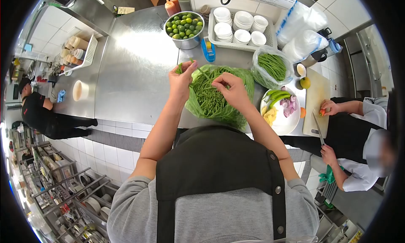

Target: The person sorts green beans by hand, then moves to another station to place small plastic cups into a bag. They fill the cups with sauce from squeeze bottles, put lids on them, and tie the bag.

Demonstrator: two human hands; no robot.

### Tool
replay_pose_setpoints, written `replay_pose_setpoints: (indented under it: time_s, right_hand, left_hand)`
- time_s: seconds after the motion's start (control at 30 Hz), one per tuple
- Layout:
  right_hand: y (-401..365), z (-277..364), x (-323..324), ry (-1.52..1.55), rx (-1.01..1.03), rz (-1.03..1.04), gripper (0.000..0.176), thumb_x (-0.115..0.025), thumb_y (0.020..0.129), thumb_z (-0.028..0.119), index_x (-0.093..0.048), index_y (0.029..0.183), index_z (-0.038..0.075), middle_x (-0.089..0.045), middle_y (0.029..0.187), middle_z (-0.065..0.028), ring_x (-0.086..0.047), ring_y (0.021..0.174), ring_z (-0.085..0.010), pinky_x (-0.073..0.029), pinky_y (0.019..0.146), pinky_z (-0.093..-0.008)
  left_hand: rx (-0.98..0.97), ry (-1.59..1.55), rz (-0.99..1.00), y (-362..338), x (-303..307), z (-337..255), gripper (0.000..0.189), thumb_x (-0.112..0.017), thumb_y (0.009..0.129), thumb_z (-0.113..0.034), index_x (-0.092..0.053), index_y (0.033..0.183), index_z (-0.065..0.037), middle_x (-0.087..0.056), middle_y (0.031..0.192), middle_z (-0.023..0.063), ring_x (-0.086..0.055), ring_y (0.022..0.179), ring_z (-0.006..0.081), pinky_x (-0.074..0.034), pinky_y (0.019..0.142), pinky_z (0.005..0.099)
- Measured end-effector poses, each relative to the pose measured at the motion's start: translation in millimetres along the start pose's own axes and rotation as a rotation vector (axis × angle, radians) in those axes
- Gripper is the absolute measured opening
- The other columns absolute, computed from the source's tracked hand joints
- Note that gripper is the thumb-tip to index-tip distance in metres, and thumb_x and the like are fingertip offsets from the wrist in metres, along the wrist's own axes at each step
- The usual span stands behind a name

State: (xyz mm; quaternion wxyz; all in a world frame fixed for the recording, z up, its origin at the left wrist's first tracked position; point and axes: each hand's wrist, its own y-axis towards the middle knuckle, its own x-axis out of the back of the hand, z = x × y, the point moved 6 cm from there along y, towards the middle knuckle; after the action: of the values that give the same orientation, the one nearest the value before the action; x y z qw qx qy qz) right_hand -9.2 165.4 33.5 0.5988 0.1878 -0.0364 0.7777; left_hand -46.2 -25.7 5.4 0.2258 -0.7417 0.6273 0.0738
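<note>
The green beans lie heaped in an opened green plastic bag at the near edge of the steel counter, directly in front of the person. They look light, slender and stiff enough to snap rather than bend. Each is probably best taken near one end between thumb and forefinger. The bag's film looks thin and limp and would likely slide on the steel if tugged.

The left hand is raised at the bag's left rim. Its fingers are closed in a pinch on a bean, and green ends stick out above the thumb. The right hand rests on top of the heap with its fingers curled down and the tips among the beans. Whether it has one nipped cannot be told.

Just right of the bag, a white plate holds cut vegetables. Beyond the plate, a co-worker holds something small and red on a pale cutting board, with a knife in the other hand.

Further back, a clear bag holds more beans. Behind it are a steel bowl of limes and a tray of stacked white bowls. Sauce bottles stand at the far edge. Another person in black is well apart at the far left.
</note>
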Motion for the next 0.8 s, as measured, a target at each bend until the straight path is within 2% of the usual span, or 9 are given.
replay_pose_setpoints:
  time_s: [0.1, 0.17, 0.27, 0.3, 0.37, 0.5, 0.57, 0.7, 0.8]
  right_hand:
    - [-1, 8, 1, 0.191, 0.058, -0.029, 0.005, -0.068, 0.092, 0.004, -0.069, 0.097, 0.002, -0.068, 0.087, -0.0029, -0.061, 0.075, -0.0106, -0.05, 0.07, -0.0245]
    - [-3, 0, 4, 0.396, -0.03, -0.135, 0.003, -0.067, 0.092, 0.003, -0.069, 0.095, 0.002, -0.069, 0.088, -0.0024, -0.061, 0.074, -0.0101, -0.05, 0.069, -0.0241]
    - [-3, -18, 23, 0.771, -0.105, -0.327, 0.003, -0.068, 0.092, 0.002, -0.069, 0.094, 0.003, -0.068, 0.088, -0.0021, -0.06, 0.074, -0.0085, -0.049, 0.068, -0.0232]
    - [-4, -25, 30, 0.912, -0.124, -0.396, 0.004, -0.068, 0.091, 0.002, -0.069, 0.095, 0.003, -0.068, 0.088, -0.0021, -0.06, 0.074, -0.0078, -0.049, 0.068, -0.0229]
    - [-6, -29, 42, 0.654, -0.16, -0.261, 0.005, -0.069, 0.091, 0.002, -0.07, 0.096, 0.004, -0.069, 0.088, -0.003, -0.06, 0.075, -0.0071, -0.049, 0.069, -0.0226]
    - [-14, -46, 31, 0.248, -0.279, 0.036, 0.01, -0.068, 0.088, 0.0, -0.071, 0.097, 0.003, -0.07, 0.091, -0.0074, -0.062, 0.078, -0.0111, -0.05, 0.07, -0.0244]
    - [-15, -47, 30, 0.012, -0.235, 0.025, 0.013, -0.066, 0.085, -0.003, -0.072, 0.096, 0.002, -0.07, 0.099, -0.0118, -0.064, 0.085, -0.0183, -0.051, 0.074, -0.029]
    - [-17, -75, 28, -0.487, -0.122, 0.058, 0.02, -0.061, 0.08, -0.006, -0.074, 0.094, 0.003, -0.064, 0.118, -0.0174, -0.062, 0.102, -0.0325, -0.051, 0.087, -0.038]
    - [-24, -83, 22, -0.609, -0.184, 0.242, 0.023, -0.06, 0.08, -0.006, -0.076, 0.089, 0.008, -0.059, 0.127, -0.0147, -0.057, 0.114, -0.035, -0.047, 0.097, -0.0418]
  left_hand:
    - [0.078, -0.011, -0.021, -5, 1, 8, 0.016, -0.08, 0.085, -0.009, -0.071, 0.096, -0.001, -0.066, 0.079, 0.0001, -0.038, 0.054, 0.0014, -0.027, 0.048, 0.0208]
    - [0.168, -0.077, 0.008, -6, 0, 23, 0.014, -0.077, 0.087, -0.007, -0.068, 0.097, -0.002, -0.065, 0.081, 0.0, -0.036, 0.053, 0.0022, -0.026, 0.048, 0.0205]
    - [0.275, -0.192, -0.099, 1, 13, 41, 0.012, -0.074, 0.09, -0.009, -0.063, 0.093, -0.004, -0.062, 0.081, -0.0002, -0.036, 0.053, 0.0037, -0.029, 0.048, 0.0206]
    - [0.287, -0.224, -0.06, 2, 17, 43, 0.012, -0.073, 0.091, -0.01, -0.062, 0.093, -0.006, -0.061, 0.081, -0.0004, -0.037, 0.054, 0.0041, -0.03, 0.049, 0.0206]
    - [0.313, -0.285, 0.025, 5, 26, 44, 0.013, -0.071, 0.093, -0.013, -0.059, 0.092, -0.008, -0.058, 0.08, -0.0007, -0.037, 0.056, 0.0047, -0.032, 0.05, 0.0205]
    - [0.458, -0.4, 0.019, -2, 27, 47, 0.019, -0.07, 0.094, -0.014, -0.053, 0.086, -0.011, -0.05, 0.073, -0.0026, -0.039, 0.057, 0.005, -0.033, 0.051, 0.0218]
    - [0.49, -0.393, 0.014, -5, 24, 51, 0.021, -0.069, 0.096, -0.018, -0.051, 0.086, -0.012, -0.046, 0.07, -0.0038, -0.037, 0.056, 0.0055, -0.033, 0.051, 0.0219]
    - [0.53, -0.324, 0.162, -16, 15, 59, 0.027, -0.066, 0.099, -0.024, -0.046, 0.082, -0.016, -0.037, 0.063, -0.0073, -0.033, 0.053, 0.0058, -0.03, 0.049, 0.0226]
    - [0.595, -0.329, 0.206, -25, 9, 73, 0.031, -0.064, 0.1, -0.026, -0.042, 0.079, -0.017, -0.032, 0.061, -0.0086, -0.031, 0.052, 0.0054, -0.028, 0.047, 0.0223]
